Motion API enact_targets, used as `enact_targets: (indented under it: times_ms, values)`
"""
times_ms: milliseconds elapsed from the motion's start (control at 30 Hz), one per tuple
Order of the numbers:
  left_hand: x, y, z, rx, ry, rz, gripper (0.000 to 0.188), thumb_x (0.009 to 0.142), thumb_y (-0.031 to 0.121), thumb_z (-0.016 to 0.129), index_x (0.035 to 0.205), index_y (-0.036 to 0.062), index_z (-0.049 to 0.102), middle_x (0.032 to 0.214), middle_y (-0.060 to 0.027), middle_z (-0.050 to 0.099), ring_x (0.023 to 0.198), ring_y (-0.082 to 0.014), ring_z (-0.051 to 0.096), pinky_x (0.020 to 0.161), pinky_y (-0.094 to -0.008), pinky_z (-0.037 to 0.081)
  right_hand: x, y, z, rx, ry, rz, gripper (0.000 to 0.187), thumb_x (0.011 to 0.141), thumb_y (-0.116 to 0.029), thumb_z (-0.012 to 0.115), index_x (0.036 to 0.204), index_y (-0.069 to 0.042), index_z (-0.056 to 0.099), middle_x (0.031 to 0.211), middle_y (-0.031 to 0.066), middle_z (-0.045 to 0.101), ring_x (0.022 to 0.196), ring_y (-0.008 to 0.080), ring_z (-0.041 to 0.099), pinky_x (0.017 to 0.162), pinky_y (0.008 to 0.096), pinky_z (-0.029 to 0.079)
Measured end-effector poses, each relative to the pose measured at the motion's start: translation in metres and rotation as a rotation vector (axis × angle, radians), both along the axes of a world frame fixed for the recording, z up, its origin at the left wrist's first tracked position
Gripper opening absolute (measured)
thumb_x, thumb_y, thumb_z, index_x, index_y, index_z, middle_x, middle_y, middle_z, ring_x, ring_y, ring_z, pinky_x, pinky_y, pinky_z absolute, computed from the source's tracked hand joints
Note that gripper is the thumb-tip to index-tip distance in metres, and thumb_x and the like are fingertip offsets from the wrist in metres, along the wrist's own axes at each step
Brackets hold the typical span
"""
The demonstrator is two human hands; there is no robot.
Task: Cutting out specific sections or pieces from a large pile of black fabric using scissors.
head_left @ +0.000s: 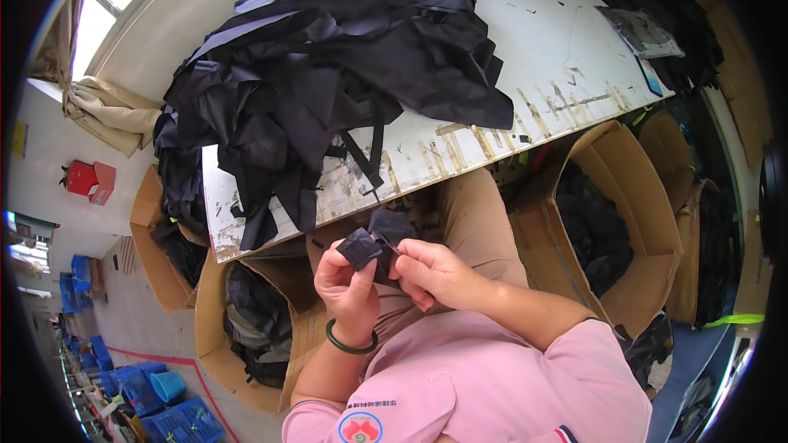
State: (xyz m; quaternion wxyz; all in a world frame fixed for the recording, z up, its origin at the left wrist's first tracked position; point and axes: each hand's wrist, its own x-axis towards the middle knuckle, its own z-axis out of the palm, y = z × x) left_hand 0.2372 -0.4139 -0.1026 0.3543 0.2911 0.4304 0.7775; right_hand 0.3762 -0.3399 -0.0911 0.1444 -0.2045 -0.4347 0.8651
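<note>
My left hand pinches a small folded piece of black fabric between thumb and fingers, held up over my lap. Close beside it, my right hand is closed around a thin, grey-bladed tool. Its tip points at the fabric; most of it is hidden by my fingers, so its exact kind does not show. More dark fabric hangs just behind both hands, below the table's front edge.
A large heap of black cut fabric covers the left of the white, tape-marked table. Cardboard boxes with dark cloth stand at my left and right. A clear plastic packet lies at the table's far right. Blue crates sit on the floor.
</note>
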Motion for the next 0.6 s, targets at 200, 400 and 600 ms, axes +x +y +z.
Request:
enact_targets:
  times_ms: [200, 400, 600]
  values:
    - [0.000, 0.001, -0.011, 0.092, 0.031, 0.012, 0.012, 0.084, -0.006, 0.061, 0.092, 0.0029, 0.058, 0.101, -0.0094, 0.067, 0.098, -0.0173, 0.062, 0.092, -0.0320, 0.046, 0.003, -0.001, 0.008, 0.065, -0.055, 0.022, 0.026, 0.098, -0.031, 0.054, 0.090, -0.007, 0.051, 0.061, -0.0022, 0.047, 0.049, 0.0047, 0.042, 0.045, 0.0207, 0.035]
    - [0.002, -0.001, -0.014, 0.055, 0.143, 0.025, 0.015, 0.083, -0.009, 0.060, 0.090, 0.0035, 0.057, 0.101, -0.0085, 0.064, 0.097, -0.0167, 0.061, 0.090, -0.0319, 0.047, -0.001, -0.008, 0.002, 0.692, -0.084, -0.258, 0.027, 0.090, -0.028, 0.067, 0.088, -0.003, 0.054, 0.061, -0.0003, 0.051, 0.053, 0.0093, 0.050, 0.048, 0.0261, 0.041]
    - [0.006, -0.003, -0.008, 0.008, 0.182, 0.021, 0.017, 0.080, -0.011, 0.060, 0.088, 0.0029, 0.056, 0.105, -0.0109, 0.062, 0.094, -0.0163, 0.060, 0.086, -0.0299, 0.048, 0.001, -0.007, 0.011, 0.901, -0.292, -0.218, 0.032, 0.085, -0.029, 0.072, 0.090, -0.003, 0.055, 0.065, 0.0090, 0.056, 0.055, 0.0183, 0.057, 0.052, 0.0303, 0.045]
